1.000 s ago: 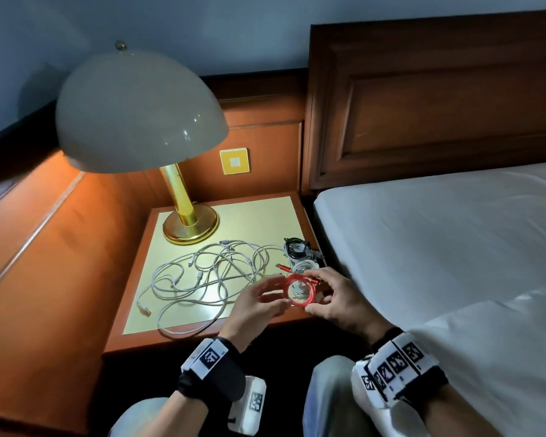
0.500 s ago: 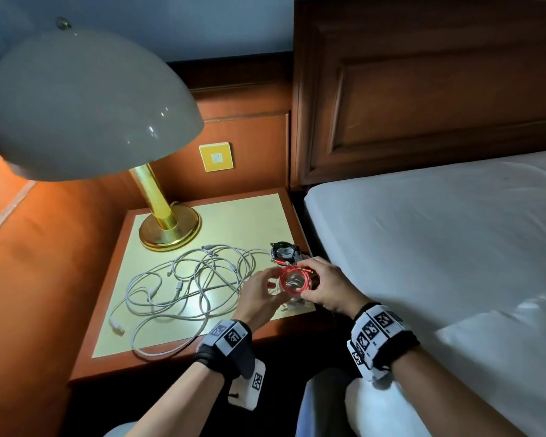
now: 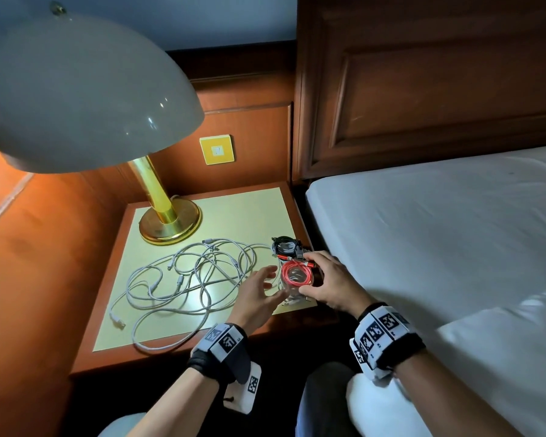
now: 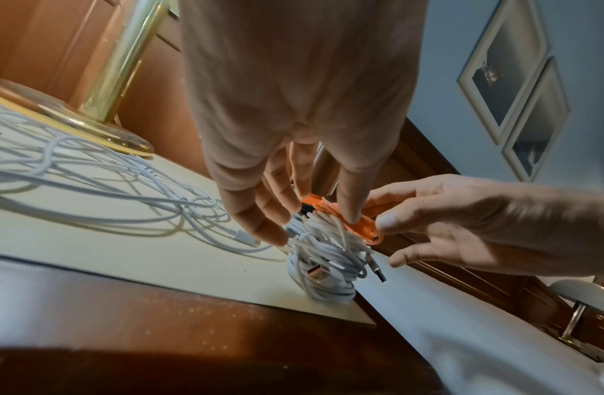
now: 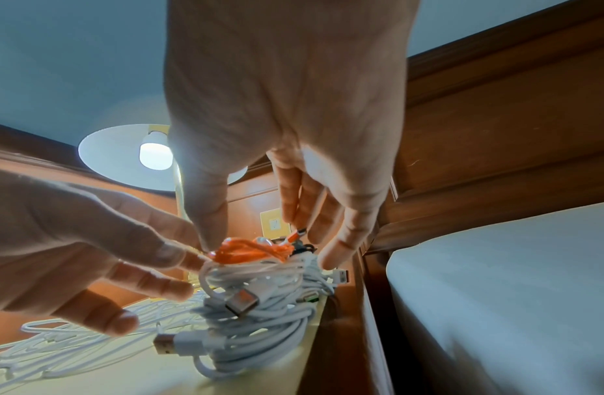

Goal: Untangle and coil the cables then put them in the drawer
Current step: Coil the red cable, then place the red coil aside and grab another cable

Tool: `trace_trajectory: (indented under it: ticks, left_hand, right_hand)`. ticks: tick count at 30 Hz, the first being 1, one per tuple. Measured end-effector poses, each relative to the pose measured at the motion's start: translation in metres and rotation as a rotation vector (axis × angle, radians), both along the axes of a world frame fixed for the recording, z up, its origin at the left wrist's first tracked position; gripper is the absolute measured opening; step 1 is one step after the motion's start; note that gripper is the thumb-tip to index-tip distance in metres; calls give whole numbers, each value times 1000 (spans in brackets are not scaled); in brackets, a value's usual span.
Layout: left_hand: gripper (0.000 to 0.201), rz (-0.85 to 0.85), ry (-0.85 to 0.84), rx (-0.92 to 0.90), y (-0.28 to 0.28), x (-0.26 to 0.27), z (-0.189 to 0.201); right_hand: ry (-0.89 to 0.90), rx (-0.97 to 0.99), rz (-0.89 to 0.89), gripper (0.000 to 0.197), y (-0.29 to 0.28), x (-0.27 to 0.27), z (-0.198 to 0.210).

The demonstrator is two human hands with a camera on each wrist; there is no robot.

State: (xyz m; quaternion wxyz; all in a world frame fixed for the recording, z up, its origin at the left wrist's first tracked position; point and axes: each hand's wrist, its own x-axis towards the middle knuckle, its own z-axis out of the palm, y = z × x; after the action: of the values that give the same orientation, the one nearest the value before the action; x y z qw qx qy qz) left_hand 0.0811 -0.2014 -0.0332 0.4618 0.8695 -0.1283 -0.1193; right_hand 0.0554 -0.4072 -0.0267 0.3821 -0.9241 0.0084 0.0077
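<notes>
Pinching the red coiled cable point(image 3: 297, 274) by thumb and fingertips, the right hand point(image 3: 331, 287) holds it atop a stack of coiled white cables point(image 4: 327, 270) at the nightstand's point(image 3: 259, 209) bed-side edge. The left hand point(image 3: 259, 294) hovers beside, fingers spread and relaxed, empty. Tangled white cables point(image 3: 183, 279) sprawl left, the lamp point(image 3: 167, 222) behind, a black coil point(image 3: 286, 244) just beyond the stack.

Lamp point(image 3: 167, 222) stood at the back left of the nightstand point(image 3: 234, 209); loose cables point(image 3: 183, 279) lay before it. Coiled cables point(image 5: 256, 307) sat stacked at the front right corner, the bed point(image 3: 438, 241) to the right.
</notes>
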Motion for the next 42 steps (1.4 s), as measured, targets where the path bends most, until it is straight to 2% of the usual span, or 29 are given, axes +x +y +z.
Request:
trace_trajectory:
  ticks: [9,15,23,30,42]
  left_hand:
    - [55,31,-32,21,35,-25,5]
    - [59,73,-22,51,71,-46,8]
    - [57,165,-2,93,127,-64,6]
    - [58,223,14,218,169,-55,-4]
    - [46,214,-38,462,179,-14,-29]
  right_hand:
    - [-130,-96,-24,65,12,-22,18]
    - [-220,-32,36,51,45,-37,21]
    - [-81,-36,188,55,104,-35,13]
    - [30,-96,227,56,144,-11,-2]
    - [151,-287,248,52,165,27,-24]
